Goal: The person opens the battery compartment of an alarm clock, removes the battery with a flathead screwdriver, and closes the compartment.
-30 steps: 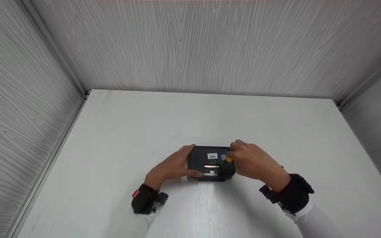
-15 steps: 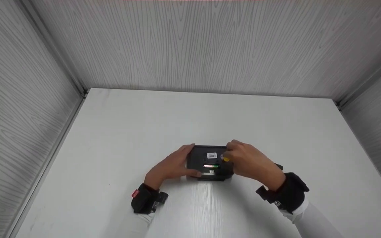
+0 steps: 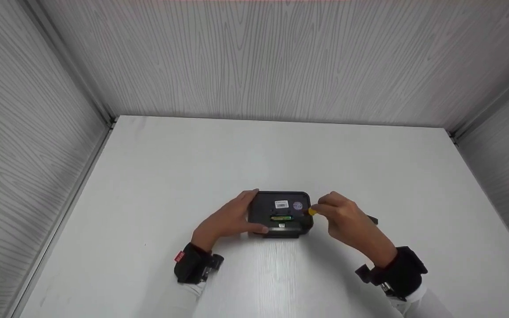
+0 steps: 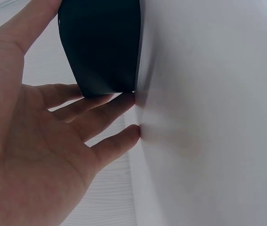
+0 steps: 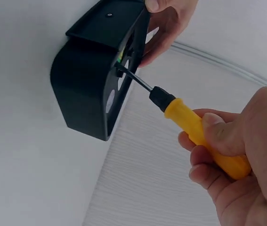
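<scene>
Right hand (image 3: pixel 347 221) has slid off to the right of the black box (image 3: pixel 281 214) mid-table, fingers wrapped round the yellow screwdriver (image 5: pixel 194 125), tip in its back, left hand (image 3: pixel 230 218) cupping the box's left end; looks like screw-turning, keep it steady.

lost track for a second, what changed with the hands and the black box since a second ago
The right hand, gripping the yellow screwdriver, drew back to the right off the top of the black box, uncovering its round sticker; the tip now meets the box's face. The left hand kept holding the box's left end on the table.
</scene>
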